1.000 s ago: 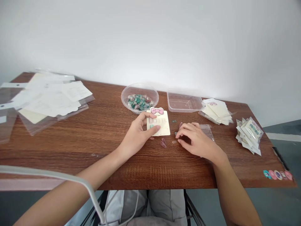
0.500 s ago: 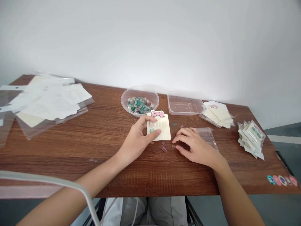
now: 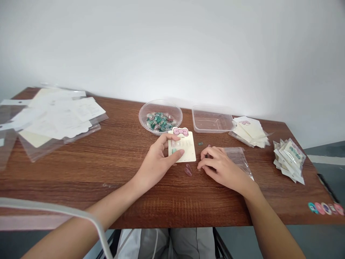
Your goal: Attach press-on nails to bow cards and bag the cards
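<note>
My left hand [image 3: 156, 161] pins a small cream card [image 3: 187, 149] with a pink bow on top against the wooden table [image 3: 107, 158], thumb and fingers pinched on its left edge. Press-on nails sit on the card. My right hand [image 3: 219, 166] lies just right of the card with its fingers curled down over small pieces on the table. What its fingertips grip is hidden. Two dark pink loose nails [image 3: 188, 169] lie between my hands. A tiny green piece [image 3: 200, 143] sits behind them.
A clear round bowl [image 3: 160, 116] of green and pink nails stands behind the card. A clear rectangular tub [image 3: 211, 119], a stack of cream cards [image 3: 249, 130], a clear bag [image 3: 238, 156] and filled packets [image 3: 289, 155] lie right. Papers and sleeves [image 3: 51, 117] lie far left.
My right hand has shifted slightly, fingertips curling in over the small pieces near the loose nails. My left hand stays on the card. The camera tilted a little.
</note>
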### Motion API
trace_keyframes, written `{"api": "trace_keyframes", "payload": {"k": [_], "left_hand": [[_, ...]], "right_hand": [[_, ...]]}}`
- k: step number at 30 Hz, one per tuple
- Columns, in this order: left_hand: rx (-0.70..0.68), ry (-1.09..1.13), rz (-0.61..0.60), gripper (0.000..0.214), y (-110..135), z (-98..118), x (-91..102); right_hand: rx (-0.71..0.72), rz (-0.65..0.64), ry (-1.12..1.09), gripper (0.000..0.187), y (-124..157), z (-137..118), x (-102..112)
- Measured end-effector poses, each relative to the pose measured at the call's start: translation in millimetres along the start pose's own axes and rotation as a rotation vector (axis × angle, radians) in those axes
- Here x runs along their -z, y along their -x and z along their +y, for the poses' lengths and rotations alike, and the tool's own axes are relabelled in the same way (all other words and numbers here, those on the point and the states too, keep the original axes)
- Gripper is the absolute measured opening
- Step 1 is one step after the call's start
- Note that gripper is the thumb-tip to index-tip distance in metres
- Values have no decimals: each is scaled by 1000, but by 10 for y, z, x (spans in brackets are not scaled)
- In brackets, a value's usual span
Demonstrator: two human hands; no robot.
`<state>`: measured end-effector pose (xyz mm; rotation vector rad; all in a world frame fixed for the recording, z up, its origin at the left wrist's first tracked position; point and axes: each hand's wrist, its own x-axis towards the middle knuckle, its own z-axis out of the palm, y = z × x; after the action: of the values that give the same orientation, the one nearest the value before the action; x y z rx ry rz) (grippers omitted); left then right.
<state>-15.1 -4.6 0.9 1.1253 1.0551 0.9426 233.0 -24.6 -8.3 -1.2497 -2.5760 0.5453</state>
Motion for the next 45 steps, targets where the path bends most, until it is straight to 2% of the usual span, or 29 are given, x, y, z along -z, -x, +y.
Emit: {"api": "trace_keyframes", "payload": {"k": [3,7,10,14,25,45], "left_hand": [[4,-4,2,36,-1,-5,4],[-6,0,5,35,-9,-6,12],[-19,-1,8,35,-11,0,14],[-31,-16,15,35,-10,6,8],[-83,-38,-11,33,-35,-65,3],[-79,-109,-13,31,-18,-54,-16]], "right_hand": [[-10,54,2,24,-5,-6,-3],[-61,53,6,6,9,-18,27],[-98,-8,17,13,12,-9,44],[-92,-48,6,5,2,4,45],[-9,3,6,5,-16,17,-13],[-16,7,-14,3,-39,7,-38]]}}
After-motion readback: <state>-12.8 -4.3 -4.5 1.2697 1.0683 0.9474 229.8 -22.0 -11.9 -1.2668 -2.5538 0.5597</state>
